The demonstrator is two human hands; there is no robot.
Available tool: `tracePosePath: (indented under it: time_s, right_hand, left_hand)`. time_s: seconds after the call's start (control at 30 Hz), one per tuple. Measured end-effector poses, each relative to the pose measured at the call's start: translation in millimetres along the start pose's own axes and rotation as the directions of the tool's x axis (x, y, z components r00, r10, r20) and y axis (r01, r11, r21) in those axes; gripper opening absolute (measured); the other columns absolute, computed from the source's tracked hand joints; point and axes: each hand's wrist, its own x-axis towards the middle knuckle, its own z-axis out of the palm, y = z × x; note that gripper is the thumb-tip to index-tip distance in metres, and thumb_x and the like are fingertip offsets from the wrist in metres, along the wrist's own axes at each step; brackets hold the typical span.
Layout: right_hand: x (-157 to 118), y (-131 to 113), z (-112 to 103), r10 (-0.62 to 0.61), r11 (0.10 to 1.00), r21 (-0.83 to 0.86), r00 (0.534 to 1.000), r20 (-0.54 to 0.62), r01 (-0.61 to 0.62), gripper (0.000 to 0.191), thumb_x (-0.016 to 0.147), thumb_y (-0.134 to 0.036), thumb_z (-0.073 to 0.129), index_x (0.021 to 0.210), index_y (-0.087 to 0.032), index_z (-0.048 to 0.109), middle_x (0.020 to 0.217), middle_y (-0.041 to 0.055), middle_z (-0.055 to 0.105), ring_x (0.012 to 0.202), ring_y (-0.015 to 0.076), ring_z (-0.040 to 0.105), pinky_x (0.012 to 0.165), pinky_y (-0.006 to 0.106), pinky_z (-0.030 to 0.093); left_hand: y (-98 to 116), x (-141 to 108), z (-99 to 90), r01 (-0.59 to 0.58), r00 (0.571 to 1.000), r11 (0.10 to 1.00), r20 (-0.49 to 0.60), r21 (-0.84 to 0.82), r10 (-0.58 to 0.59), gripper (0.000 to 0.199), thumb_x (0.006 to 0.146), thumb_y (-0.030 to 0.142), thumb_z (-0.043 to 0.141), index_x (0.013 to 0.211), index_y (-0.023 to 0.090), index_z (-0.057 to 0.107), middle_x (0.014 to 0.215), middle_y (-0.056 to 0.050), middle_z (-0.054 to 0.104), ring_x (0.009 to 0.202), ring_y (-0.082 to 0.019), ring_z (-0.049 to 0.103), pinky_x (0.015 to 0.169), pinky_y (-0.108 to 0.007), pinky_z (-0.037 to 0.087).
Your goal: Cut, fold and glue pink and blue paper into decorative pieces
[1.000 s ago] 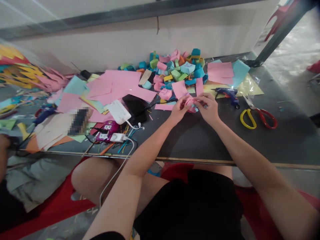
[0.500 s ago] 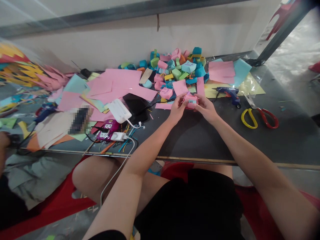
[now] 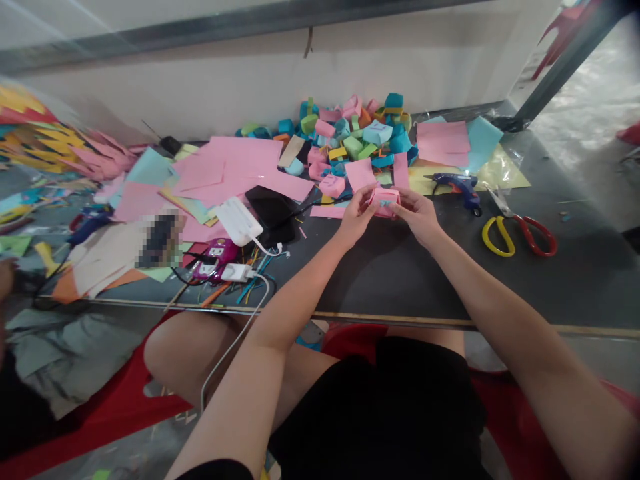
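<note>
Between both hands, a small folded pink paper box (image 3: 386,195) with a light-blue patch on its near side is held just above the dark table. My left hand (image 3: 359,215) grips its left side, thumb in front and fingers partly hidden behind. On the other side, my right hand (image 3: 416,213) is closed on the right edge, its thumb near the blue patch. Pink paper pieces (image 3: 361,175) lie just beyond the hands. A heap of small folded paper boxes (image 3: 379,133) in pink, blue, green and yellow rises behind them.
Right of my hands lie a blue glue gun (image 3: 456,181) and scissors (image 3: 509,215) with yellow and red handles. Leftward are pink sheets (image 3: 245,160), a white power bank (image 3: 239,221), a black phone (image 3: 273,212) and a purple power strip (image 3: 220,257). A cable hangs over the table edge.
The pink paper box has been tilted in my hands, so its top and near side show differently. Both hands stay in nearly the same place. The co-worker's hand at far left has shifted left.
</note>
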Motion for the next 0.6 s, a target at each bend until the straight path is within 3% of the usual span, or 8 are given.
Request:
tracePosePath:
  time_s: [0.23, 0.33, 0.5, 0.6]
  right_hand:
    - [1.1, 3.2, 0.1, -0.121, 0.985, -0.123, 0.993, -0.018, 0.118, 0.053, 0.075, -0.051, 0.083, 0.118, -0.021, 0.073, 0.112, 0.0100, 0.078, 0.100, 0.0254, 0.074, 0.082, 0.042, 0.065]
    - [-0.7, 1.2, -0.5, -0.163, 0.960, -0.236, 0.986, -0.021, 0.154, 0.048, 0.076, -0.042, 0.082, 0.118, -0.021, 0.072, 0.110, 0.0093, 0.079, 0.100, 0.0248, 0.074, 0.080, 0.040, 0.064]
    - [-5.9, -6.5, -2.0, -0.308, 0.844, -0.440, 0.949, 0.071, 0.307, 0.035, 0.079, -0.028, 0.075, 0.113, -0.022, 0.073, 0.112, 0.0069, 0.078, 0.094, 0.0211, 0.073, 0.081, 0.038, 0.063]
    - [-7.5, -9.6, -2.1, -0.381, 0.743, -0.550, 0.916, 0.123, 0.383, 0.031, 0.080, -0.021, 0.071, 0.110, -0.023, 0.074, 0.113, 0.0076, 0.079, 0.100, 0.0238, 0.073, 0.083, 0.040, 0.063]
  left_hand:
    - [0.4, 0.7, -2.0, -0.014, 0.999, 0.999, 0.033, 0.029, 0.013, 0.061, 0.083, 0.063, 0.076, 0.130, 0.026, 0.064, 0.143, -0.010, 0.065, 0.139, -0.031, 0.058, 0.123, -0.052, 0.042]
    - [2.0, 0.4, -4.5, -0.022, 0.999, 0.994, 0.032, 0.108, 0.019, 0.059, 0.081, 0.060, 0.079, 0.127, 0.025, 0.066, 0.136, -0.011, 0.069, 0.132, -0.031, 0.061, 0.118, -0.051, 0.045]
    - [8.8, 1.7, -13.5, -0.094, 0.994, 0.936, 0.078, 0.339, 0.071, 0.044, 0.080, 0.048, 0.083, 0.115, 0.026, 0.071, 0.122, -0.008, 0.074, 0.115, -0.029, 0.067, 0.110, -0.048, 0.050]
    - [9.4, 3.0, -19.3, -0.160, 0.985, 0.869, 0.134, 0.468, 0.109, 0.032, 0.083, 0.034, 0.081, 0.112, 0.025, 0.072, 0.121, -0.009, 0.075, 0.116, -0.030, 0.066, 0.111, -0.049, 0.049]
